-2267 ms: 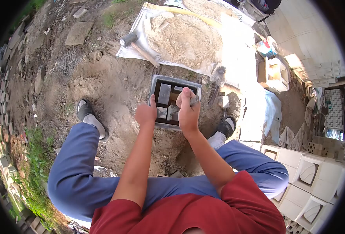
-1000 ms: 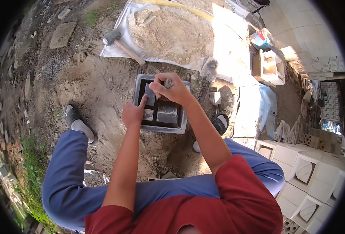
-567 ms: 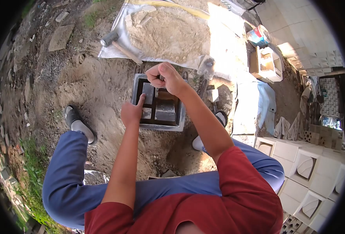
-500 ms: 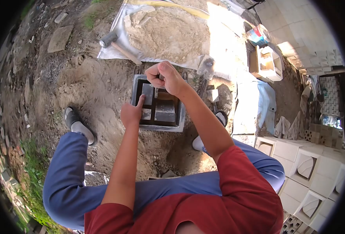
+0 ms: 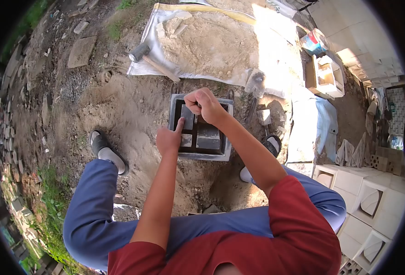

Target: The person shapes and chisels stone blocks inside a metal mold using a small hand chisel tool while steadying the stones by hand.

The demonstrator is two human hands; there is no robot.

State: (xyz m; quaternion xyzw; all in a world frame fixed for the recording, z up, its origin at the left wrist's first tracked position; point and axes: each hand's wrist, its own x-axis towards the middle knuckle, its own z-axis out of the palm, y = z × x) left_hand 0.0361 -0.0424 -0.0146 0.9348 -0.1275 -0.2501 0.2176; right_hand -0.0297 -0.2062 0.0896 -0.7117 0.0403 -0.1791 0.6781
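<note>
On the dirt between my feet sits a grey rectangular mold (image 5: 204, 157) with metal loops at its far end. Dark plates divide its inside, among them an upper-left plate (image 5: 187, 120) and a larger lower-right block (image 5: 208, 137). My left hand (image 5: 168, 140) grips the mold's left wall, its thumb stretched onto the upper-left plate; its other fingers are mostly hidden. Above the mold's far part, my right hand (image 5: 205, 106) is closed in a fist. Whatever it holds is hidden by the fingers.
A mallet (image 5: 159, 65) lies across the edge of a white sheet (image 5: 138, 68) bearing a sand heap (image 5: 211, 43). At right are a bucket (image 5: 314, 42), a white hollow block (image 5: 327, 75) and stacked pale blocks (image 5: 349, 192). A small light block (image 5: 264, 117) lies near my right foot.
My right fist has come down closer to the mold. My left hand keeps its place on the mold. The whole view has shifted slightly, so the scene appears farther right and lower.
</note>
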